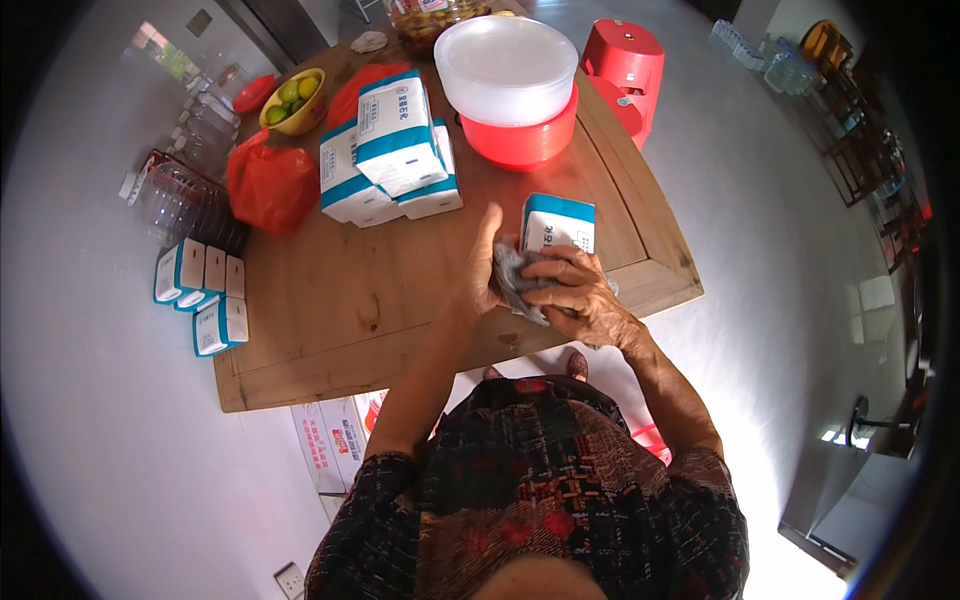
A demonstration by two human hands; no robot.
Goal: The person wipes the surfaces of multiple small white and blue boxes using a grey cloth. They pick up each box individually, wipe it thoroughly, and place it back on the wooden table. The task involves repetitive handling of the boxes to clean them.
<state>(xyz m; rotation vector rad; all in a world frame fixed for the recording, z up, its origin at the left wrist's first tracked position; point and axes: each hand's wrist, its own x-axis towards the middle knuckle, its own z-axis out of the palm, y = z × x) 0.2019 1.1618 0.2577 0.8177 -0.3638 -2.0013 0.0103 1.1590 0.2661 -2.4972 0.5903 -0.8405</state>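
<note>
A crumpled grey cloth [518, 280] is bunched between my two hands, above the table's near right part. My right hand [580, 295] curls its fingers over the cloth from the right. From the left, my left hand [484, 262] presses against it with the thumb stretched upward; its other fingers are mostly hidden by the cloth. Just beyond my hands lies a white and teal tissue pack [560, 222], its near end covered by my right hand. Farther left, several similar tissue packs [398, 125] are stacked on the wooden table [330, 330].
A red basin [520, 146] with a whitish translucent tub [510, 75] stands at the back. A yellow bowl of green fruit [293, 103] and a red plastic bag [268, 185] are left. More tissue packs [205, 290] sit by the left edge. A red stool [625, 65] stands beyond the table.
</note>
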